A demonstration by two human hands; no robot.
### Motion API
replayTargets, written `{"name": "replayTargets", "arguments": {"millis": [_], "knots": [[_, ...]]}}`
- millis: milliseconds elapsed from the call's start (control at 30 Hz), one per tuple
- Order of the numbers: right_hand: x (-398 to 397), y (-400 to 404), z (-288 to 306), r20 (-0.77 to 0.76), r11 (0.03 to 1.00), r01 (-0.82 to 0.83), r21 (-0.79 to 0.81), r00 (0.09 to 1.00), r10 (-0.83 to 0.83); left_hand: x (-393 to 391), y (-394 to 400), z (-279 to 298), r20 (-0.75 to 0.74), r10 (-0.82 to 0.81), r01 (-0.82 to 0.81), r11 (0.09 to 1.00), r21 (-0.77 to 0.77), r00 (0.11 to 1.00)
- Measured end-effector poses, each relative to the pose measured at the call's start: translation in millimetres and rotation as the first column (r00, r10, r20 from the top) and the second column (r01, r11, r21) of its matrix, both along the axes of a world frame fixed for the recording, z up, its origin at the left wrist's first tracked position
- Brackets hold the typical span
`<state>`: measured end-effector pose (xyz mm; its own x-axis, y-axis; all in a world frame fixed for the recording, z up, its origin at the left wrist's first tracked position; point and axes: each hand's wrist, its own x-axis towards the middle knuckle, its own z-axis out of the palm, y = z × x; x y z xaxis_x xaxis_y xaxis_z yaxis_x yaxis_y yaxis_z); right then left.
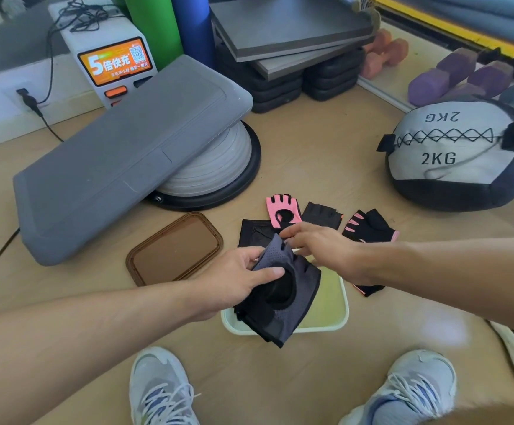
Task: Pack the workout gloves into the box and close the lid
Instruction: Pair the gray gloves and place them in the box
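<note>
**Gloves, box and lid on the floor**

A grey mesh fingerless glove with black palm (283, 289) hangs over the open pale-green plastic box (340, 317). The brown rectangular lid (174, 250) lies flat to the box's left. Beyond the box lie a pink glove (281, 210), two black gloves (321, 214) (254, 236) and a black glove with pink stripes (369, 228).

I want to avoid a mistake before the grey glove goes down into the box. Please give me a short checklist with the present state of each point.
1. Left hand grips grey glove: ok.
2. Glove is over the box: ok.
3. Box is open, brown lid lies beside it: ok.
4. Right hand fingers at the glove's top edge, grip: cannot tell.
5. Other gloves packed: not ok, pink glove and dark ones lie on the floor.
</note>
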<state>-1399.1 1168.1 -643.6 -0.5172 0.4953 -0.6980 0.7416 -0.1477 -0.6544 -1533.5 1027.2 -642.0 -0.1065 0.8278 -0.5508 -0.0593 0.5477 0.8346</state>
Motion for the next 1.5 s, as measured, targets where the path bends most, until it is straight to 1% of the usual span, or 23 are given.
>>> {"name": "replayTargets", "arguments": {"millis": [67, 100, 200, 267, 367, 433, 533, 633, 700, 733, 767, 800, 867, 900, 933, 967, 1133, 1233, 1333, 1367, 1400, 1467, 1500], "knots": [[1, 0, 4, -0.024, 0.987, -0.052, -0.152, 0.999, 0.049, -2, 0, 0, 0.01, -0.081, 0.081, 0.997, -0.013, 0.997], [2, 1, 7, -0.045, 0.979, -0.115, -0.17, 0.993, 0.109, -4, 0, 0, 0.008, -0.115, 0.116, 0.993, -0.021, 0.993], [14, 4, 9, -0.064, 0.963, -0.244, -0.115, 0.969, 0.238, -7, 0, -3, -0.009, -0.125, 0.124, 0.99, -0.063, 0.992], [15, 7, 6, -0.06, 0.962, -0.249, -0.11, 0.968, 0.244, -12, 0, -5, -0.044, -0.098, 0.092, 0.989, -0.112, 0.994], [20, 10, -1, -0.035, 0.969, -0.234, -0.078, 0.972, 0.232, -22, -2, -8, -0.058, -0.169, 0.154, 0.967, -0.202, 0.984], [24, 10, -1, 0.019, 0.952, -0.303, -0.028, 0.953, 0.304, -28, -4, -8, -0.11, -0.205, 0.176, 0.956, -0.234, 0.972], [26, 6, -9, 0.161, 0.897, -0.438, 0.052, 0.89, 0.426, -33, -4, -10, -0.204, -0.155, 0.108, 0.968, -0.226, 0.967], [24, -1, -16, 0.164, 0.915, -0.383, 0.126, 0.918, 0.361, -35, 0, -15, -0.295, -0.013, -0.045, 0.981, -0.19, 0.956], [21, 0, -14, 0.152, 0.916, -0.339, 0.215, 0.938, 0.311, -39, 3, -18, -0.374, 0.015, -0.092, 0.977, -0.19, 0.927], [18, 3, -12, 0.152, 0.901, -0.339, 0.269, 0.939, 0.308, -42, 4, -18, -0.442, -0.034, -0.061, 0.978, -0.198, 0.896], [15, 7, -8, 0.166, 0.876, -0.363, 0.317, 0.931, 0.326, -46, 4, -18, -0.528, -0.126, 0.013, 0.977, -0.213, 0.84], [12, 11, -5, 0.198, 0.84, -0.414, 0.352, 0.91, 0.365, -50, 3, -17, -0.617, -0.25, 0.118, 0.962, -0.247, 0.747], [5, 14, 0, 0.284, 0.763, -0.532, 0.368, 0.846, 0.452, -55, 0, -16, -0.736, -0.472, 0.322, 0.879, -0.352, 0.486], [3, 14, 1, 0.321, 0.738, -0.578, 0.35, 0.814, 0.485, -55, -3, -16, -0.752, -0.544, 0.389, 0.827, -0.406, 0.372], [1, 12, 1, 0.35, 0.718, -0.613, 0.329, 0.785, 0.511, -55, -6, -18, -0.745, -0.601, 0.434, 0.777, -0.457, 0.291], [0, 10, 0, 0.374, 0.692, -0.648, 0.317, 0.756, 0.537, -54, -9, -21, -0.723, -0.648, 0.458, 0.733, -0.504, 0.241], [-7, -6, 1, 0.421, 0.545, -0.802, 0.245, 0.594, 0.685, -53, -22, -29, -0.564, -0.816, 0.472, 0.549, -0.689, 0.125], [-12, -12, 0, 0.434, 0.51, -0.83, 0.228, 0.555, 0.709, -52, -23, -26, -0.502, -0.863, 0.496, 0.457, -0.738, 0.048], [-20, -19, -19, 0.436, 0.5, -0.835, 0.228, 0.547, 0.715, -53, -27, -28, -0.452, -0.89, 0.508, 0.361, -0.782, -0.063], [-24, -20, -28, 0.42, 0.522, -0.823, 0.226, 0.566, 0.71, -53, -29, -29, -0.434, -0.898, 0.505, 0.344, -0.792, -0.069], [-27, -20, -38, 0.382, 0.575, -0.792, 0.206, 0.605, 0.698, -52, -30, -30, -0.417, -0.907, 0.502, 0.336, -0.797, -0.055], [-30, -17, -59, 0.243, 0.738, -0.669, 0.087, 0.733, 0.636, -50, -30, -30, -0.391, -0.92, 0.503, 0.326, -0.801, -0.026], [-29, -13, -70, 0.174, 0.819, -0.574, -0.01, 0.806, 0.566, -48, -29, -28, -0.387, -0.922, 0.507, 0.325, -0.798, -0.02]]}}
